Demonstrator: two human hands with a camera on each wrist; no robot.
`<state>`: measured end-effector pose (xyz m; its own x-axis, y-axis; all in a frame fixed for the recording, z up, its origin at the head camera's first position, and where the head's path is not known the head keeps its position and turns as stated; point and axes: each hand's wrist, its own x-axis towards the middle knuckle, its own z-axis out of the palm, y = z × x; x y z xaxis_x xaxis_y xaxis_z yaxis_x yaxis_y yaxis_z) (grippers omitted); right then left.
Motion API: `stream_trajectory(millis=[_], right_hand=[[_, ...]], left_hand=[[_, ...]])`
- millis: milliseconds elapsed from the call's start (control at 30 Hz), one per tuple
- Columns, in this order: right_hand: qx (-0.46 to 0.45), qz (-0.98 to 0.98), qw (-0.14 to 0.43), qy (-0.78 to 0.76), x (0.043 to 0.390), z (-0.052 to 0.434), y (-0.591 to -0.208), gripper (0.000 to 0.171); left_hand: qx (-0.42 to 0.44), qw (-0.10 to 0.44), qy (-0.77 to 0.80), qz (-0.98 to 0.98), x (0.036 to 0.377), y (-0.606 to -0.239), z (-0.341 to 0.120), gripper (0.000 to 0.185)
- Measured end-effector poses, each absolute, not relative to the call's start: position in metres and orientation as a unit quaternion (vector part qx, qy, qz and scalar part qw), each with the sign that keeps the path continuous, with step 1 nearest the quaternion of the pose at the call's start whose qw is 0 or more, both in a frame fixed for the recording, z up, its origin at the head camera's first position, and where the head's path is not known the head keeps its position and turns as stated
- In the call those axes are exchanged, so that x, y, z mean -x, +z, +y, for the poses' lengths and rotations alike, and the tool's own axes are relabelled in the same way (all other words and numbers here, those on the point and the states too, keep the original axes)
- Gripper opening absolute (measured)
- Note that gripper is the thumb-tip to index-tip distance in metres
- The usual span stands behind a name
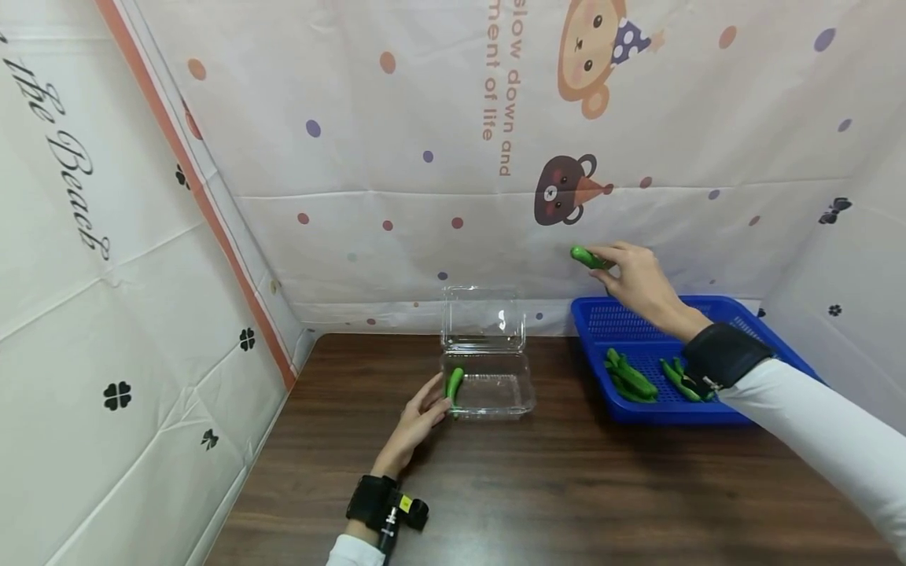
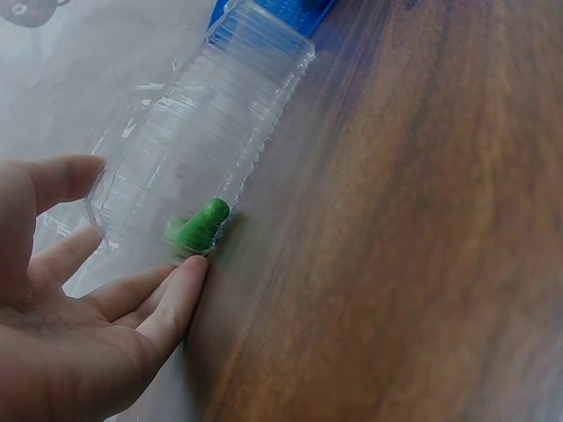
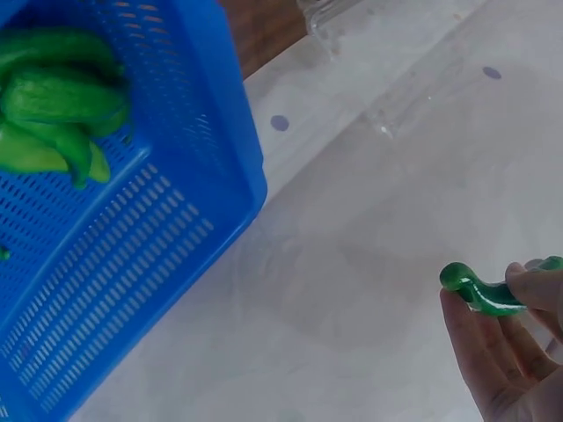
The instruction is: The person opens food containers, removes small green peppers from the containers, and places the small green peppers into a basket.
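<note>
My right hand [image 1: 640,283] pinches a green chili pepper [image 1: 586,257] between thumb and fingers, raised above the back left of the blue basket. In the right wrist view this curved, glossy pepper [image 3: 493,297] sits at the fingertips. On the table stands a clear plastic clamshell box [image 1: 506,393], its lid [image 1: 484,314] raised against the back wall. One green pepper [image 1: 455,383] lies inside along the box's left side. My left hand [image 1: 418,424] touches that side with extended fingers; in the left wrist view its fingertips [image 2: 195,268] rest at the box's edge, close to the pepper.
The blue perforated basket [image 1: 591,346] stands on the right of the table, under my right forearm. It holds several green peppers [image 1: 630,377] in two groups. A printed white cloth [image 1: 396,157] hangs behind the wooden table [image 1: 538,487], and another covers the left side.
</note>
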<state>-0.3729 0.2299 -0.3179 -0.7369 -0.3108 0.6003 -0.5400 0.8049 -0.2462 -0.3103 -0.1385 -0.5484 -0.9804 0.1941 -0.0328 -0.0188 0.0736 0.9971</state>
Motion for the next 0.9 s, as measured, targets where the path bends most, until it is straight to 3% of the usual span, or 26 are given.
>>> stream_trajectory(millis=[900], right_hand=[[-0.217, -0.909, 0.289, 0.208, 0.362, 0.256, -0.323, 0.036]], left_hand=[[-0.056, 0.084, 0.680, 0.726, 0.313, -0.551, -0.138, 0.064]])
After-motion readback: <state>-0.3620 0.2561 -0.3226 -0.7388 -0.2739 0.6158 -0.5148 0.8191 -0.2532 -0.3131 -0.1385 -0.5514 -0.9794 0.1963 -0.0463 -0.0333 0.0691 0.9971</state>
